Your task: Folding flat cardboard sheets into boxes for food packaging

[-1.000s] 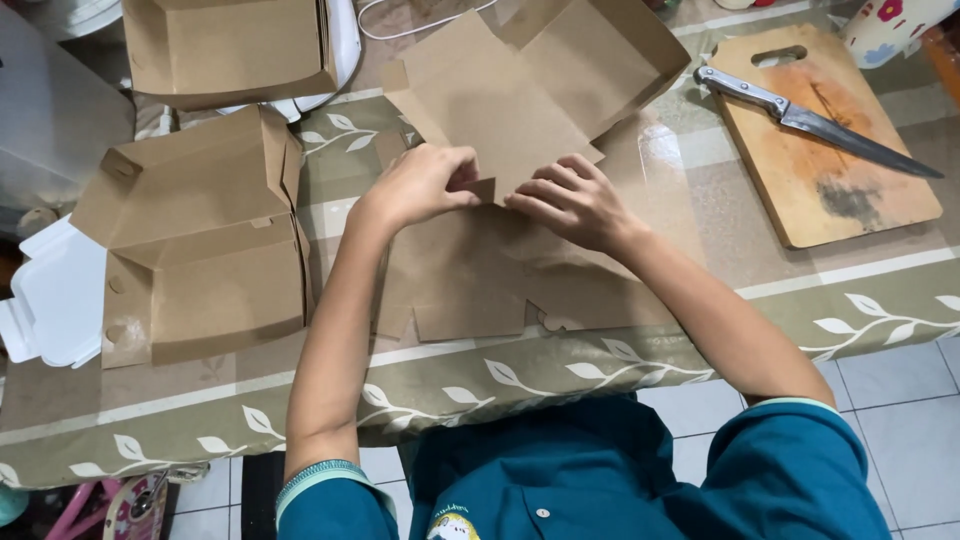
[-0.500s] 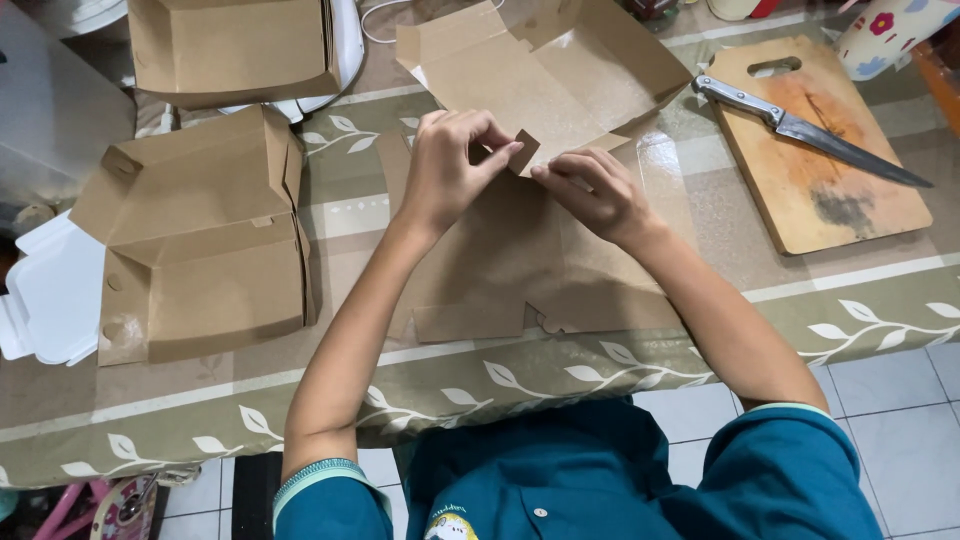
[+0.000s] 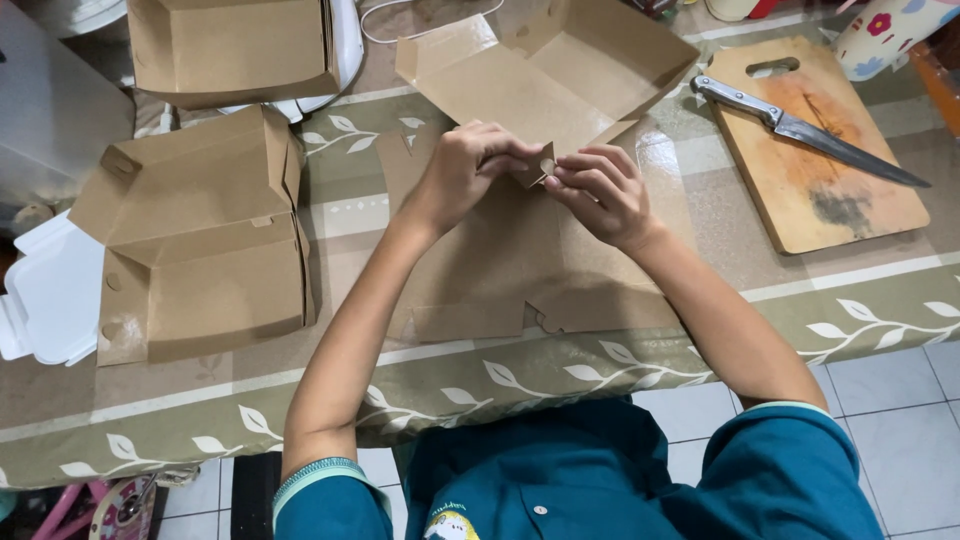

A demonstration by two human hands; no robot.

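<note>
Pinching a small tab at the near corner of the half-folded brown cardboard box (image 3: 560, 75), your left hand (image 3: 462, 170) and right hand (image 3: 600, 190) meet right over the middle of the table, fingertips almost touching each other. Your left hand is curled around the flap from the left, thumb and fingers closed on the card; your right hand grasps the same tab from the right, fingers bunched on its edge. The box itself sits just beyond your hands, its far walls already standing and its near flap tilted up toward you. Under your wrists lies a flat, unfolded cardboard blank (image 3: 520, 270), spread on the tablecloth (image 3: 700, 330) with its leaf-pattern border running along the near edge. Off to your left, a finished brown box (image 3: 195, 240) rests open with its lid up, and behind it another folded box (image 3: 235, 45) sits on something white. At the far left edge a white tray (image 3: 45, 300) pokes into view. To your right, well apart from your hands, a wooden cutting board (image 3: 820, 170) carries a long knife (image 3: 800, 128) lying diagonally across it, blade pointing right. Your teal sleeves (image 3: 790, 480) frame the bottom.
</note>
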